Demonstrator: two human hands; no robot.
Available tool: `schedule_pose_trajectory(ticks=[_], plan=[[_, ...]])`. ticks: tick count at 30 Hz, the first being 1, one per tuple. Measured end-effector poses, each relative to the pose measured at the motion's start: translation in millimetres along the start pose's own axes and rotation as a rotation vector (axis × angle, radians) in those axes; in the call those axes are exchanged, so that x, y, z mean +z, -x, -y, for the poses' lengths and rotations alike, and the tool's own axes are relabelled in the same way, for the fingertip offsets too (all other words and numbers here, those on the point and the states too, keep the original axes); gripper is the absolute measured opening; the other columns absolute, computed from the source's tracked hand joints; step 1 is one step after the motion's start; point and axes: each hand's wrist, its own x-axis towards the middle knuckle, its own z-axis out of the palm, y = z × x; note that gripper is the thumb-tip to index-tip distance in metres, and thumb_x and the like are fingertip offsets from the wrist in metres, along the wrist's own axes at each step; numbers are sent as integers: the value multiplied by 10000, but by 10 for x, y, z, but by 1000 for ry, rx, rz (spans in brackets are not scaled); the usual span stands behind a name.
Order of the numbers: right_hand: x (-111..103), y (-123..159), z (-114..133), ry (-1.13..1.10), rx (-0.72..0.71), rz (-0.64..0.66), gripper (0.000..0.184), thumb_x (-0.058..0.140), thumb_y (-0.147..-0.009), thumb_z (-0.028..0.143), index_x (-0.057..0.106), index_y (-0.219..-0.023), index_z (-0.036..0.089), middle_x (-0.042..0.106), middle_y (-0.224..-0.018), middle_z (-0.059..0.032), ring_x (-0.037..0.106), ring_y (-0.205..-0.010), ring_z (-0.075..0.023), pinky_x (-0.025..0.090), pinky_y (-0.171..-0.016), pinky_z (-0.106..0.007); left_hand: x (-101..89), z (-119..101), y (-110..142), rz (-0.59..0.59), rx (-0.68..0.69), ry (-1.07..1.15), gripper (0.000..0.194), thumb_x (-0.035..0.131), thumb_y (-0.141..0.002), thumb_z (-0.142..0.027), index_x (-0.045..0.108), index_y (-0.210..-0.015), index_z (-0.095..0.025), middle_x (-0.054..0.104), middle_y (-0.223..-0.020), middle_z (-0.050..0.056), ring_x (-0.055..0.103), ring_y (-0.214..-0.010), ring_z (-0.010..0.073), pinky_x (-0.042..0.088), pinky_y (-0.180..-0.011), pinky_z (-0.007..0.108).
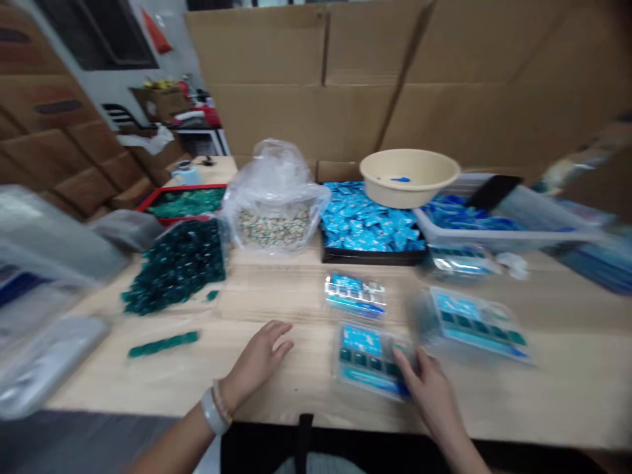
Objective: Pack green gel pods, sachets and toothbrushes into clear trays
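My right hand (432,392) grips the right end of a clear plastic case (363,359), its thumb over the near corner. Inside the case show a light-blue packet, a row of dark green square pieces and blue items below. My left hand (257,365) hovers over the table left of that case, holding nothing, thumb and fingers apart. Behind lies a smaller clear case (355,295) with similar contents. Further right is a blurred stack of filled cases (476,322). A row of green pieces (164,344) lies left of my left hand.
Dark green pieces (180,266) are heaped at left. Along the back stand a red-rimmed tray (155,194), a plastic bag (276,168) of small bits, a black tray (372,257) of blue packets, a cream basin (409,194) and a clear bin (518,237). Cardboard (355,85) walls the back.
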Motion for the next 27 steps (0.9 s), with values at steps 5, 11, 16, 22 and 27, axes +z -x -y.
schedule_pose_trajectory(ticks=[5,11,16,22,27], plan=[[57,38,237,100,-288,55,554,436,-661,614,592,-955,171,586,-972,-167,503,-957,-346,355,-838,-510,-802,871,840,-310,-228,-441,292,525,-737,-355,577,-953,-165,551,-1036,100,477,-1014,248,363,-913,423],[1163,708,1517,2,-984,644,435,495,-762,342,478,-1183,233,533,-1150,-93,493,-1022,-246,414,-857,-396,-763,1101,1366,-258,-212,-481,171,433,-805,-277,572,-766,-184,554,-945,73,475,-929,214,396,-835,396],[1949,1006,1889,53,-1291,678,547,618,-693,236,450,-1214,224,379,-1315,-113,366,-1159,-297,327,-933,-476,-586,729,1396,-157,-88,-274,225,349,-844,-247,571,-820,-228,568,-928,50,487,-904,185,395,-841,346],[1812,829,1736,-59,-1257,508,204,470,-804,192,622,-939,185,556,-1132,-115,500,-1007,-214,426,-857,-391,-804,796,1408,-203,65,-268,300,579,-710,-383,562,-966,-226,565,-1061,74,474,-1026,239,354,-922,414],[925,406,1546,-264,-787,392,207,427,-827,288,604,-884,198,616,-1006,-72,560,-910,-173,455,-791,-320,-803,590,619,-321,48,-2,174,497,-773,-342,565,-821,-189,599,-841,41,556,-805,166,456,-724,286]])
